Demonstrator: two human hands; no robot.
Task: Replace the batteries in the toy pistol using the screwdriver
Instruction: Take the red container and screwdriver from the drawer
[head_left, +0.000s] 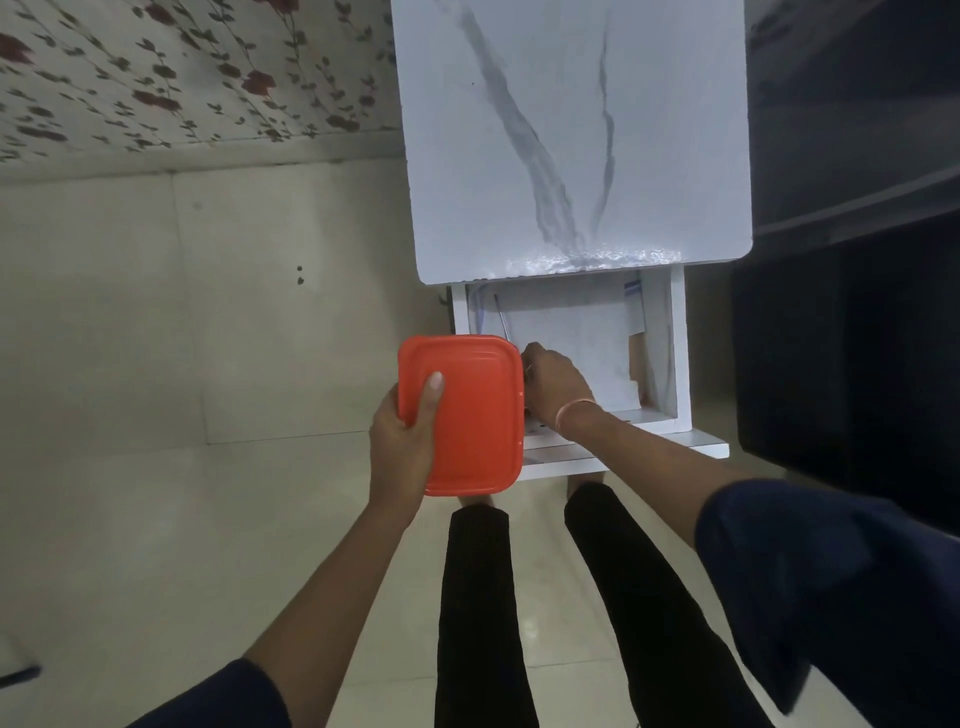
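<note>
The left hand (402, 436) clamps its fingers (431, 395) on one edge of the orange-red rectangular plastic container (470, 415), while the right hand (556, 384) curls its fingers, grip unreadable, inside the white drawer (670, 353) beside them; the toy pistol is unseen, and that one-edge hold risks a drop.

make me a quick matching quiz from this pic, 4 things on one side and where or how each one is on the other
Things:
1 box
2 drawer
3 bangle
4 tabletop

States:
a white with grey veins
b pulled open
c round the wrist of the right hand
d held in the left hand

Pairs: 1-d, 2-b, 3-c, 4-a
</note>
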